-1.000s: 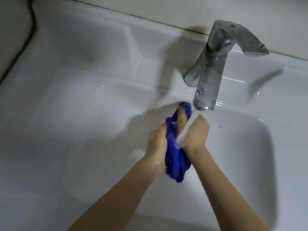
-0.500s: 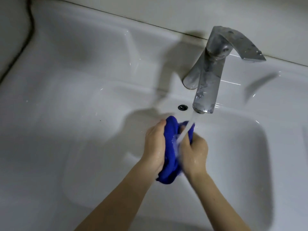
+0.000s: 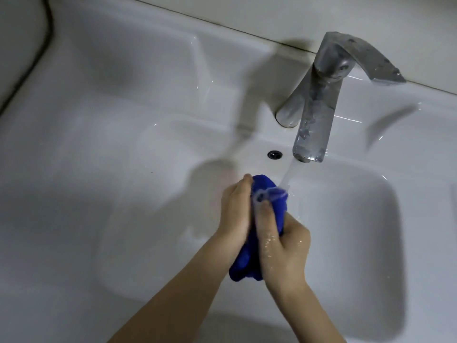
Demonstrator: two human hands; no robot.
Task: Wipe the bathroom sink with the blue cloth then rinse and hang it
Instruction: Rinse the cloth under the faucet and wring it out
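The blue cloth [image 3: 269, 194] is bunched between my two hands over the white sink basin [image 3: 371, 243]. My left hand [image 3: 235, 211] presses against its left side with fingers wrapped on it. My right hand [image 3: 282, 246] grips it from the right, thumb lying over the cloth. Water runs from the metal faucet [image 3: 319, 105] spout onto the top of the cloth. The cloth's lower end [image 3: 243, 268] hangs below my wrists.
The overflow hole [image 3: 274, 154] sits in the basin's back wall, left of the spout. A wide flat rim [image 3: 99, 95] spreads to the left. The wall [image 3: 272, 11] runs behind the faucet. A dark seam [image 3: 37, 58] curves at far left.
My hands have rubbed the cloth: they dropped away from the spout, and my right hand slid down toward me along the cloth. The running stream and the overflow hole came into sight.
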